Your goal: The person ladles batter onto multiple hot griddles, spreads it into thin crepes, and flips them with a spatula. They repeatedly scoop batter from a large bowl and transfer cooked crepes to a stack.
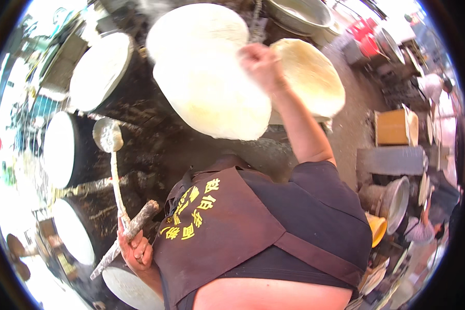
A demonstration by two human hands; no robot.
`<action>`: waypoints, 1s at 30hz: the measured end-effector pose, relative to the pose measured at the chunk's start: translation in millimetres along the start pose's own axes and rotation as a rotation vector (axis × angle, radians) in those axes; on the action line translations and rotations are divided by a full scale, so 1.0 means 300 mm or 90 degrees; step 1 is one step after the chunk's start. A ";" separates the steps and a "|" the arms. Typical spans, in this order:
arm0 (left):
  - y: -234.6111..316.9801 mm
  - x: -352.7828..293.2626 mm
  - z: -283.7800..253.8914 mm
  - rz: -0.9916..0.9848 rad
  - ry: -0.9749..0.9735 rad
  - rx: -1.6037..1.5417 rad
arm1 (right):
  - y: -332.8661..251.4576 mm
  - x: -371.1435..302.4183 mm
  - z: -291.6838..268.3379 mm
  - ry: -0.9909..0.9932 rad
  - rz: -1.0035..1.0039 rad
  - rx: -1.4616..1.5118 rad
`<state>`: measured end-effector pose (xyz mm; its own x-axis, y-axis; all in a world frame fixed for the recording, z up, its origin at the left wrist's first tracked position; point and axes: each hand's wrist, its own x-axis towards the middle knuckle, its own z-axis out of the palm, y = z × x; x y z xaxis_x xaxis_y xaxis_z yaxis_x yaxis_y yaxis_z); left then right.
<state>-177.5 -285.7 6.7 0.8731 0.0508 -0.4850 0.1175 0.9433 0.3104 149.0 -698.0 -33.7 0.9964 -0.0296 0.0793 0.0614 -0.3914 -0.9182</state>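
My left hand [138, 251], low on the left, is closed round a long-handled ladle [108, 136] coated with pale batter. The same hand grips a thick batter-crusted stick [139, 219], slanting across the handle. My right hand [263, 64] is raised at the upper middle, blurred by motion, its fingers curled but not clear. Beneath it spreads a large, thin, pale pancake [212, 98], overlapping a white round surface [196, 28] behind. Just right of that hand lies a browner round pancake [312, 77], partly covered by my forearm.
Dark drum-like stoves with round whitish tops [101, 72] stand along my left, several in a row. A large metal basin [302, 13] is at the top. Right are red containers [367, 37], a cardboard box [395, 126], a grey bench [391, 160] and a yellow bucket [377, 227]. People show farther off.
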 end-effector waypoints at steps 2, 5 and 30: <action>-0.015 -0.002 0.017 -0.022 -0.001 0.030 | 0.086 -0.065 -0.300 0.192 0.015 0.205; -0.036 -0.022 0.024 -0.038 -0.003 0.049 | 0.248 -0.222 -0.685 0.335 0.055 0.398; -0.016 0.036 0.086 0.025 0.037 0.157 | 0.668 -0.260 -0.689 0.582 0.105 -0.558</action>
<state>-156.6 -298.0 21.0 0.8515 0.1110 -0.5125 0.2025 0.8319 0.5166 71.4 -964.2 -143.6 0.5649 -0.6178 0.5470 -0.4647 -0.7860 -0.4078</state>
